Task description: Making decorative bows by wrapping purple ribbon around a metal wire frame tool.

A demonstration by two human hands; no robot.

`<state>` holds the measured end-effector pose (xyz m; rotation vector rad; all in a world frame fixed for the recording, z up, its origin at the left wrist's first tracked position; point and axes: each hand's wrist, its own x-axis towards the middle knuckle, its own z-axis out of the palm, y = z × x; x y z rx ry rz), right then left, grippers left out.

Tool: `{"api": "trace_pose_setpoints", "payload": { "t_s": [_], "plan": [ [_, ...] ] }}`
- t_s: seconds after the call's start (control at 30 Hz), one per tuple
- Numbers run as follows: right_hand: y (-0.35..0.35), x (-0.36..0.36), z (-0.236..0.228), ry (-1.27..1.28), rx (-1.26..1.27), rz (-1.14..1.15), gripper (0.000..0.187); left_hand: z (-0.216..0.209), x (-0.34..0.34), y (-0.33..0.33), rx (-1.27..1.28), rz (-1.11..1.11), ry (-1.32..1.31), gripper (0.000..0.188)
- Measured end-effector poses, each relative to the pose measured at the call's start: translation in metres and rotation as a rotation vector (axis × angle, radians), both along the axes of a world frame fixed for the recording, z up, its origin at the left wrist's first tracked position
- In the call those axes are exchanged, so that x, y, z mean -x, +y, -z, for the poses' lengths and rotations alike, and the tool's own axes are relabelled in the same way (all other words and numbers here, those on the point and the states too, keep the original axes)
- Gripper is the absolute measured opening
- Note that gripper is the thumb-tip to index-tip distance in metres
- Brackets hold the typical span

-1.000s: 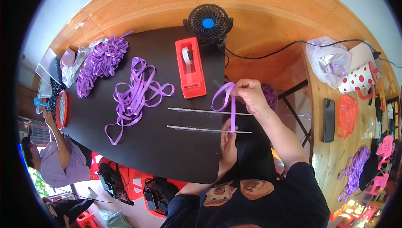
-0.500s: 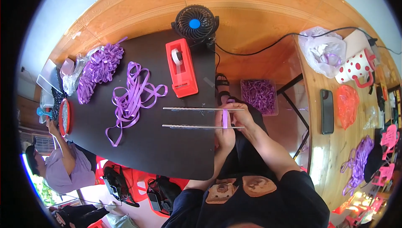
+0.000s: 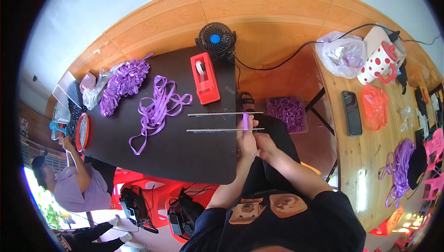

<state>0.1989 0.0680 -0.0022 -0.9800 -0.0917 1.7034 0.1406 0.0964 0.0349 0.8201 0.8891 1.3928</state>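
Two thin metal rods (image 3: pixel 217 130) lie parallel across the right edge of the dark table (image 3: pixel 199 159), their ends jutting past it. A short loop of purple ribbon (image 3: pixel 246 121) spans both rods near those ends. My left hand (image 3: pixel 247 144) is closed at the ribbon, its fingers reaching up between and under the rods. Just below the near rod, my right hand (image 3: pixel 265 145) is closed against the left one's side; whatever its fingers hold is hidden. On the table to the left lies a loose tangle of purple ribbon (image 3: pixel 157 106).
A red tape dispenser (image 3: pixel 206 92) and a black fan (image 3: pixel 215 39) stand at the back. A bigger ribbon heap (image 3: pixel 125 83) lies far left, near a co-worker (image 3: pixel 78 182). Right of my legs are a bin of purple ribbon (image 3: pixel 286 113) and a wooden table (image 3: pixel 344 159) with a phone (image 3: pixel 351 113).
My right hand has dropped from the far rod's end to beside my left hand. The ribbon loop still spans the rods. The whole view has shifted slightly.
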Motion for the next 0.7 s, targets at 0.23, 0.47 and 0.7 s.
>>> {"api": "trace_pose_setpoints", "payload": {
  "t_s": [0.23,0.47,0.7],
  "plan": [
    [-0.09,-0.001,-0.031,-0.481,0.011,0.096,0.016,0.011,0.02,-0.023,0.167,0.132,-0.099,0.017],
    [-0.052,-0.03,-0.06,-1.026,-0.569,0.143,0.007,0.014,0.032,-0.067,0.309,0.179,-0.067,0.019],
    [-0.04,-0.009,-0.06,-0.662,-0.365,-0.19,0.011,0.01,0.065,-0.09,0.382,0.349,-0.054,0.019]
  ]
}}
